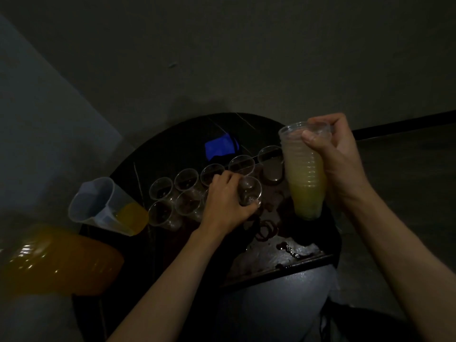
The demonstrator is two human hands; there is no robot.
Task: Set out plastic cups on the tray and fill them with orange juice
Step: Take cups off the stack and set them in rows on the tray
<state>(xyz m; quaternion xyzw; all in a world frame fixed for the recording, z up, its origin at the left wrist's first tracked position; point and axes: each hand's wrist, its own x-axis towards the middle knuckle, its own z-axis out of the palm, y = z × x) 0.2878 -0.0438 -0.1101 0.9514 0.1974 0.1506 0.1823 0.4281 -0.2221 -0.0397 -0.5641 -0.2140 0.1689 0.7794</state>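
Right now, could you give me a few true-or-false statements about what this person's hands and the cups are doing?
1. The right hand holds a stack of cups. True.
2. The set-out cups on the tray are full of juice. False: they look empty.
3. The left hand grips a single cup with its fingers. True.
4. The pitcher is empty. False: it holds some orange juice.

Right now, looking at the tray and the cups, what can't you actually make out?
Head view: the left hand covers part of the front row beside the cup it holds.
The juice container is blurred and cut by the left edge.
The right hand and blur hide how many cups the stack holds.
The blue object is too dark to identify.
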